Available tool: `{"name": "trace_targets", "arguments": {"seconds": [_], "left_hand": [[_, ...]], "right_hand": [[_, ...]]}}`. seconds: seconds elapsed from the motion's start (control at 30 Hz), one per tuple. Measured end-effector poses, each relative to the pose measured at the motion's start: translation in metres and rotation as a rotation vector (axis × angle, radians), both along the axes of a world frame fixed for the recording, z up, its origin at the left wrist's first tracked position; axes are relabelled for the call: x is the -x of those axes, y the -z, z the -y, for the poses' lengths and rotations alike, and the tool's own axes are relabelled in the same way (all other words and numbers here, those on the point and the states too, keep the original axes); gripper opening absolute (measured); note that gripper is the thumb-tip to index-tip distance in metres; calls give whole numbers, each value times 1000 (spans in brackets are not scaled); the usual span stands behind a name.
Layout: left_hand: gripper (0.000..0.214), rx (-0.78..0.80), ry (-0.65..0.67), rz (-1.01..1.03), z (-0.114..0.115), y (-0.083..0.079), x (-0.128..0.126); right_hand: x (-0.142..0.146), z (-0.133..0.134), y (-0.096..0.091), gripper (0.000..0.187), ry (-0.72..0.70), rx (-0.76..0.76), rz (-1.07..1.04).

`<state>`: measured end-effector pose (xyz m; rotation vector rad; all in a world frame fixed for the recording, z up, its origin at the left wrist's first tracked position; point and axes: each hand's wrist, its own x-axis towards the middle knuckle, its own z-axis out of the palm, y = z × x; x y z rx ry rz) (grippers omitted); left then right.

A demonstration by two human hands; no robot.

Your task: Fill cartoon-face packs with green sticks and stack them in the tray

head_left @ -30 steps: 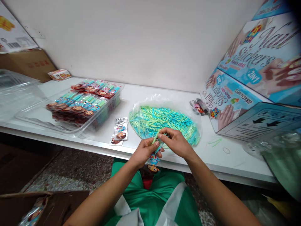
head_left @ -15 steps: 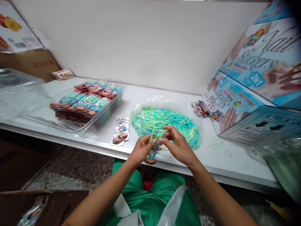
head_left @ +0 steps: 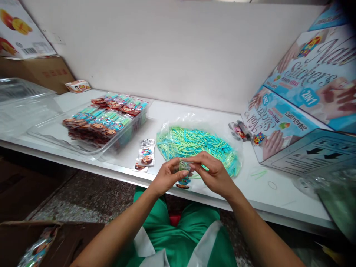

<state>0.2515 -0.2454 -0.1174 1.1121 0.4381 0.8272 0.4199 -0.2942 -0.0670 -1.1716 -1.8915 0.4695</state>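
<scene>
The clear plastic bag (head_left: 191,119) with its spread heap of thin green and blue sticks (head_left: 194,141) is serving as landmark, and both hands are working just on its near side. A small clear packet with a printed cartoon face (head_left: 183,181) is lying between them, toward the person from the bag, its long axis running roughly away from the body: the greenish end is pointing at the bag, the printed face is hanging nearest the person. The left hand (head_left: 169,175) is pinching the packet closely from its left side, thumb across the front. The right hand (head_left: 213,171) is curling in from the other side, index finger stretching over the far end; whether it is gripping cannot be told. The white tabletop (head_left: 258,193) is ending close in front of the bag, and the packet is appearing near that edge. Left of the bag, a strip of white printed sachets (head_left: 146,152) is narrowing the room; right of it, loose green sticks (head_left: 258,174) are lying on more open surface.
</scene>
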Motion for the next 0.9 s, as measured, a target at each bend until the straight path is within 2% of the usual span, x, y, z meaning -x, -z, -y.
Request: {"name": "trace_targets", "arguments": {"seconds": [0.1, 0.3, 0.37, 0.5, 0.6, 0.7, 0.8, 0.9], "left_hand": [[37, -9, 9, 1, 0, 1, 0], [41, -5, 44, -24, 1, 4, 3], [42, -1, 17, -33, 2, 6, 4], [31, 72, -8, 7, 5, 5, 3], [29, 82, -61, 37, 2, -4, 10], [31, -18, -214, -28, -15, -24, 35], [36, -205, -534, -189, -51, -49, 80], [36, -433, -867, -370, -102, -71, 135]], "right_hand": [[-1, -2, -1, 25, -7, -53, 25], [-4, -2, -12, 20, 119, -104, -44], [-3, -2, -17, 21, 135, -84, -62], [3, -5, -21, 24, 165, -26, -196], [8, -8, -22, 29, 155, -2, -261], [10, -11, -20, 26, 159, 16, -241], [4, -13, -15, 23, 239, 57, -253], [-3, -14, -7, 24, 294, 103, -259]]}}
